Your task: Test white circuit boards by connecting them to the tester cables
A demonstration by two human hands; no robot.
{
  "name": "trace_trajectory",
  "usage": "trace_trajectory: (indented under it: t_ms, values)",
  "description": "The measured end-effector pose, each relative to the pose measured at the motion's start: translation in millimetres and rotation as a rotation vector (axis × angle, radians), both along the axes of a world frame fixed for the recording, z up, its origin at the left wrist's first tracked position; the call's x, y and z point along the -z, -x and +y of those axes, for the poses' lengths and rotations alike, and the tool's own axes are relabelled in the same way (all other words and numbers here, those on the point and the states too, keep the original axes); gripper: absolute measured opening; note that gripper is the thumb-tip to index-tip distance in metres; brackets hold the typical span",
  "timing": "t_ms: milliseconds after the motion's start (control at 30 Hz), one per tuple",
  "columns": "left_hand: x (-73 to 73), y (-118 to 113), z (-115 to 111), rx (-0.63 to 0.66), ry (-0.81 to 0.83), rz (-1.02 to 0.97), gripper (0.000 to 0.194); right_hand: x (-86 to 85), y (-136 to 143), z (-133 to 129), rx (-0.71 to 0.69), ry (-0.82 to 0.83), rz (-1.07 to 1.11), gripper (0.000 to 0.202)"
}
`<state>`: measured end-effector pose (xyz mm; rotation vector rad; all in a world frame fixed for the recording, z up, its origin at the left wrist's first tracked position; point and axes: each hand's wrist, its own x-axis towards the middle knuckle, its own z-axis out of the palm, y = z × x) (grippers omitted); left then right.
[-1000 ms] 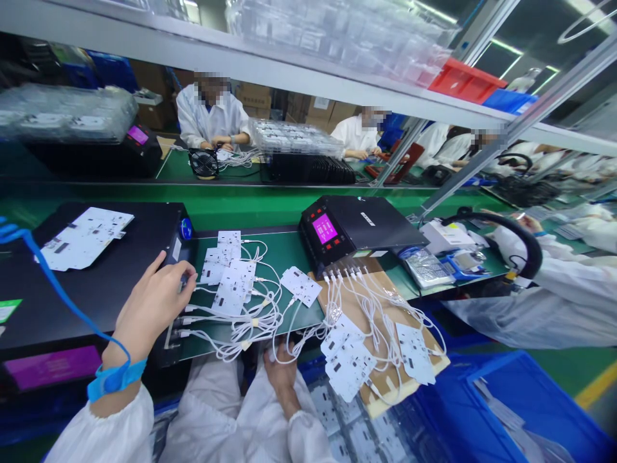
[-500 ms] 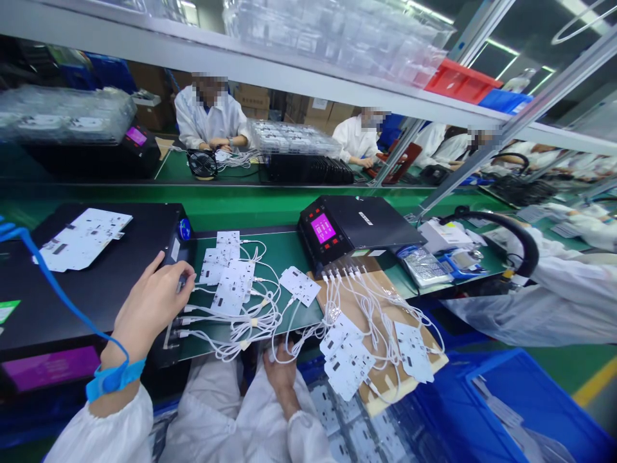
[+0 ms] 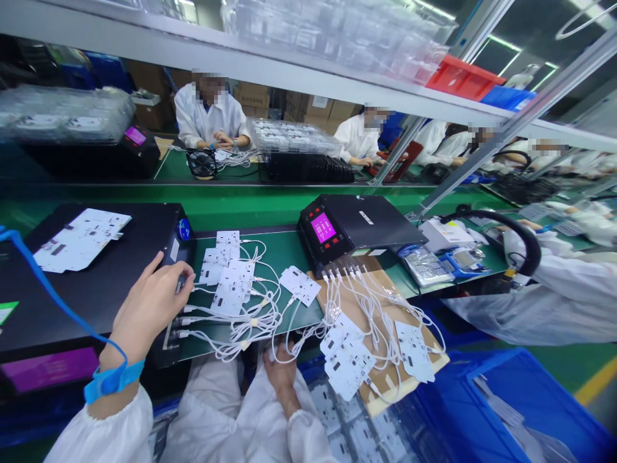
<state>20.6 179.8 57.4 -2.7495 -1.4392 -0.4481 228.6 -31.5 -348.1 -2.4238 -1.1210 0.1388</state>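
Head view: your left hand point(image 3: 153, 299) stays curled at black box point(image 3: 120, 263).
Grips unclear; right hand point(image 3: 282, 368) half-hidden at near edge of surface point(image 3: 284, 241).

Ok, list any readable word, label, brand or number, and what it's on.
No text can be read.
Pink screen on the right black box: lines of text, too small.
White label on that box's top: too blurred.
Blue badge on the left black box: too small.
Green sticker at the left edge: too blurred.
Cardboard boxes at the back: print too blurred.
Wide pink panel, lower left: too faint.
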Motion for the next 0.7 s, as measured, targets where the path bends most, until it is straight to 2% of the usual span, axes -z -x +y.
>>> trace_trajectory:
  t_ms: [300, 700]
  values:
    - [3.6, 1.0, 2.6, 0.007, -0.036, 0.013, 0.029, -4.9, 0.3, -1.0, -0.011, 0.101, -0.022, 0.063]
    - [-1.2, -0.9, 0.3, -0.001, 0.001, 0.001, 0.031, -18.5, 0.6, 2.2, -0.028, 0.199, -0.013, 0.064]
